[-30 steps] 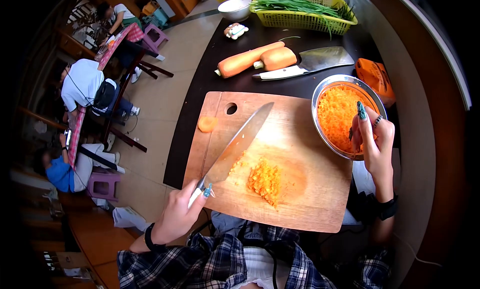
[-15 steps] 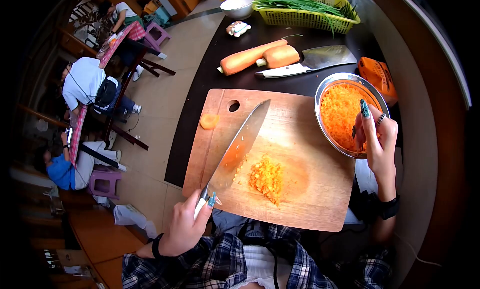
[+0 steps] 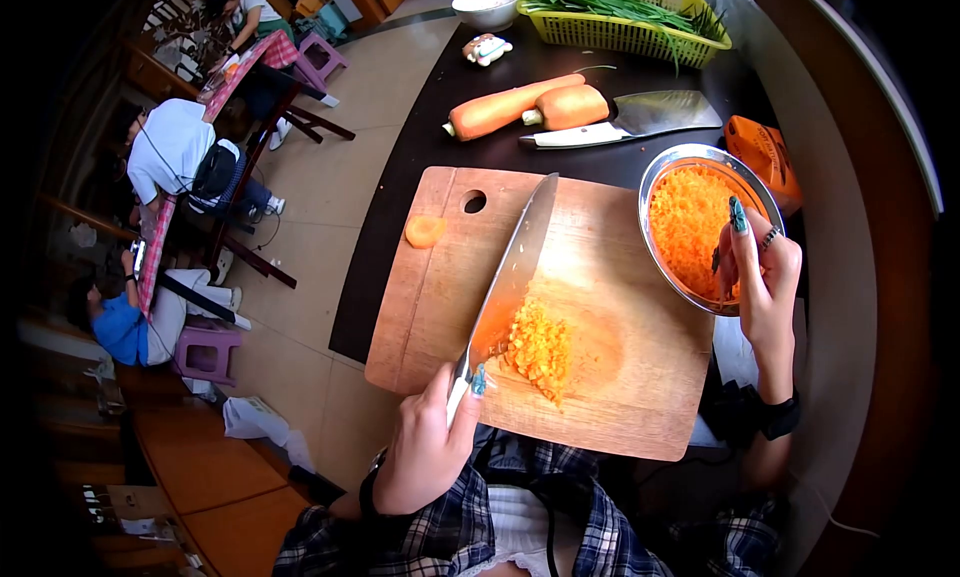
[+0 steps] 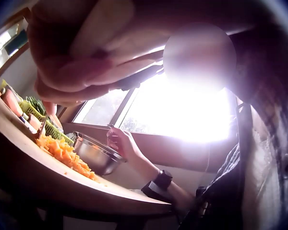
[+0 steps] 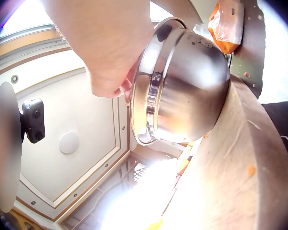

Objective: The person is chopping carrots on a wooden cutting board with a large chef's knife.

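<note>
My left hand (image 3: 430, 447) grips the white handle of a large knife (image 3: 515, 262). Its blade stands on edge on the wooden board (image 3: 640, 377), left of a small heap of diced carrot (image 3: 540, 349). In the left wrist view the heap (image 4: 65, 155) lies beyond my hand. My right hand (image 3: 765, 292) is bent over the near right rim of a steel bowl (image 3: 645, 222) of fine carrot bits. In the right wrist view my hand (image 5: 105, 57) is above the bowl (image 5: 197, 86). Its fingertips are partly hidden, and whether they hold anything is unclear. A carrot slice (image 3: 425, 232) lies at the board's upper left.
Beyond the board lie two carrots (image 3: 500, 112), a cleaver (image 3: 665, 115) and an orange packet (image 3: 762, 157). Further back are a white bowl (image 3: 488, 9), a small figurine (image 3: 487, 49) and a yellow basket (image 3: 625, 35) of greens. Several people are at a table on the left.
My left hand and the knife have moved right, bringing the blade up against the diced heap and more upright in view. My right hand has stayed at the bowl.
</note>
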The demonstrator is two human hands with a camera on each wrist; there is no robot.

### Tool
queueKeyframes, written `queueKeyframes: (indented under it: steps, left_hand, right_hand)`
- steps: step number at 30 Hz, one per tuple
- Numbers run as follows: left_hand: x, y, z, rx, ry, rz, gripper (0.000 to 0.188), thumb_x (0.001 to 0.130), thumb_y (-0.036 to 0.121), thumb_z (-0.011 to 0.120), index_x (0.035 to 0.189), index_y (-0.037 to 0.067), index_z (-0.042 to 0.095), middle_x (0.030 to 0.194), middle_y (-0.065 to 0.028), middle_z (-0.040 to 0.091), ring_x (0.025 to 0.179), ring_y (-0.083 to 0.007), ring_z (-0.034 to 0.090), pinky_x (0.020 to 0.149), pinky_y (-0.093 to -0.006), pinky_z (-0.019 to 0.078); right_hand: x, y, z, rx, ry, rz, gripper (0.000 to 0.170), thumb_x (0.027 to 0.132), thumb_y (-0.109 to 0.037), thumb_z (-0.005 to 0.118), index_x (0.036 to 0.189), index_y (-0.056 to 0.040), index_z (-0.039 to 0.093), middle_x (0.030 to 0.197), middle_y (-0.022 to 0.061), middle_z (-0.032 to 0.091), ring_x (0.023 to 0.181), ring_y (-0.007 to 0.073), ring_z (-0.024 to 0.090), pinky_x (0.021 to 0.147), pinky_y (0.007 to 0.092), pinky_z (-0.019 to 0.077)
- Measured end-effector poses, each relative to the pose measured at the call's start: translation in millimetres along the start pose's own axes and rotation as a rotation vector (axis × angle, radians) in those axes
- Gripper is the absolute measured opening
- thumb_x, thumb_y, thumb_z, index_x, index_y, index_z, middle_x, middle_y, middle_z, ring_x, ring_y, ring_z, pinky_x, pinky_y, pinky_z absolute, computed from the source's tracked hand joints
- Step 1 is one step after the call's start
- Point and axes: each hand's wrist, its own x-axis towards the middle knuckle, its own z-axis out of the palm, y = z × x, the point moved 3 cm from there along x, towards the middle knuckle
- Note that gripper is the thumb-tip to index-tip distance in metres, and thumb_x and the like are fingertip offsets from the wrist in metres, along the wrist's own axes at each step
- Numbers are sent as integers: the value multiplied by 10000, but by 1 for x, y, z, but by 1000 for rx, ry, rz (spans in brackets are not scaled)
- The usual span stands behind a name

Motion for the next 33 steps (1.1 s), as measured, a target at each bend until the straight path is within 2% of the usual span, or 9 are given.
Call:
queueKeyframes:
  steps: [4,7,12,14,19,22,24,26,33]
  left_hand:
    - [1,-3,-2,-8,-3,27,218,896,131,529,1029,-41,515,733,-248,595,692,-408,615,565,-421,466]
    - [-2,-9,-13,4,73,32,192,924,117,476,1019,-3,593,574,-26,468,491,-71,435,462,-249,350]
    - [-4,-10,-29,60,-12,43,189,916,108,478,1015,1,598,573,-37,480,487,-89,451,468,-260,360]
    - [-9,-10,-28,109,-57,-9,176,886,120,538,990,-21,519,677,-217,577,630,-388,610,540,-410,457]
    - [-17,-21,-6,108,14,-34,245,889,132,537,1038,-59,504,685,-259,577,670,-427,601,555,-435,454]
    - [-15,-14,4,1,37,-2,190,904,88,480,1032,6,593,571,-67,507,503,-126,497,494,-287,391]
    - [-12,-9,3,-36,36,21,187,903,87,480,1024,2,594,584,-68,515,508,-125,499,497,-285,393]
    - [-11,-13,-2,43,32,81,240,885,126,545,1043,-52,519,686,-251,580,660,-413,612,550,-428,461]
    - [3,-9,-34,122,-15,199,160,889,108,520,985,2,593,618,-111,530,513,-193,536,512,-298,408]
  right_hand:
    - [0,-2,0,0,-7,-14,296,947,-74,448,662,5,476,524,6,477,417,54,464,391,198,339]
    - [0,-3,0,13,-15,-13,293,946,-71,449,665,6,474,531,8,478,418,57,467,390,197,340]
    - [0,-3,0,25,-23,-9,291,947,-72,450,668,9,474,531,6,475,419,58,477,388,195,340]
    - [0,-2,0,17,-41,5,288,946,-73,451,671,9,475,532,4,475,420,57,480,390,194,344]
    - [0,-1,0,20,-38,24,281,945,-71,452,675,4,481,533,2,478,423,51,480,393,193,348]
    - [0,-2,0,16,-38,14,278,944,-69,452,677,3,484,534,2,480,428,50,482,395,193,351]
    - [0,-2,0,17,-36,12,278,944,-69,451,678,4,484,535,2,480,431,49,482,397,193,352]
    - [0,-1,-1,22,-41,21,274,942,-67,453,680,8,482,536,3,480,438,50,482,402,193,353]
    - [0,-3,-1,-16,-45,-15,265,937,-66,461,685,15,475,533,9,481,435,59,485,404,210,359]
